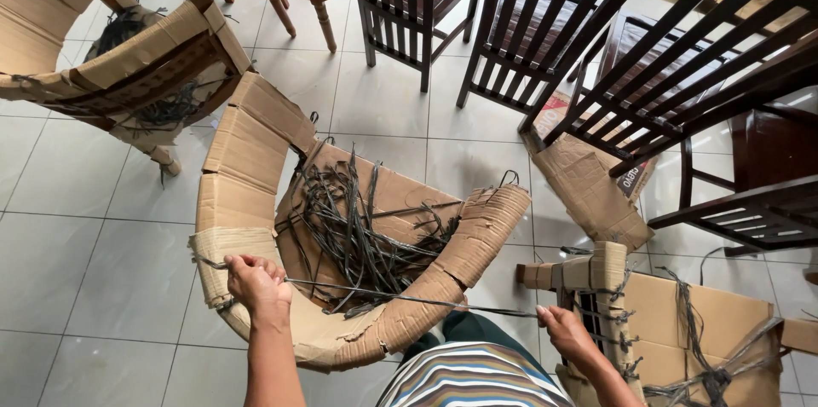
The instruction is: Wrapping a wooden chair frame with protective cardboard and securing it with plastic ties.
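Left hand (256, 281) closed around one end of a dark strap (400, 297), pinching it against the cardboard-wrapped rim (223, 245) of the curved chair back. Right hand (569, 334) closed on the other end, pulling the same strap taut across the open hollow of the wrapped chair (409, 313). Judged as mid-binding or mid-unbinding of the wrapping; cannot tell which from one look. Next move likely calls for keeping tension even between both fists while guiding the strap along the rim, without snagging the loose tangle of straps (358, 228) lying just beyond it in the seat.

Just beyond the right hand, touching or nearly so, a second wrapped chair part (596, 275) with strap ends hanging; tight there, little room to swing outward. Farther ahead of it, a torn cardboard piece (588, 190) on the tiles, then dark slatted wooden chairs (648, 57) crowding the far right. Ahead and outward of the left hand, another wrapped chair (128, 57). Outward of the left hand and nearer the body, open tiled floor (77, 288): best room for drawing slack.
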